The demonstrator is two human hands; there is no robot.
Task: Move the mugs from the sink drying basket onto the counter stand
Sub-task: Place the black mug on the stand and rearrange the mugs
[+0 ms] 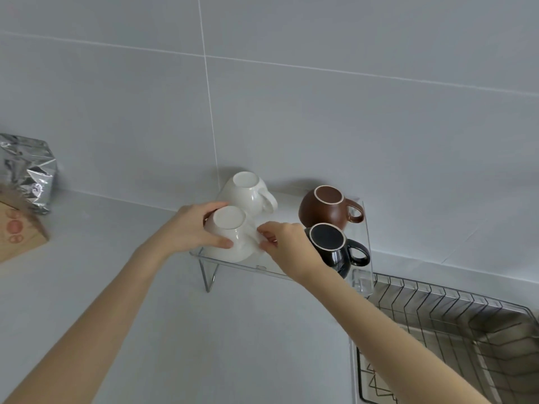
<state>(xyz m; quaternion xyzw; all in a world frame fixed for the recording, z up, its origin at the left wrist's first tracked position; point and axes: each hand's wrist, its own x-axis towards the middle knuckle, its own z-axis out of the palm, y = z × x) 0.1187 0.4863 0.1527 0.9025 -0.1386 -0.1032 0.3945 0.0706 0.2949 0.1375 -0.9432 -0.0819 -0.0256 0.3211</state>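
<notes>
Wall: pale grey tiles behind a light counter (116,287).
Stand: clear stand (233,265) at the counter's back edge, against the wall.
Front white mug: upside down on the stand's front left corner (230,228).
Left hand: (194,228) curled around that mug's left side, thumb and fingers pressed on it.
Right hand: (287,243) fingers pinched at the mug's right side, where the handle is hidden.
Other mugs: back white mug (248,191), brown mug (326,208), black mug (335,246), all upside down on the stand.
Basket: wire drying basket (437,316) in the sink at the counter's right edge.
Left edge: foil bag (27,170), cardboard box (17,231).
</notes>
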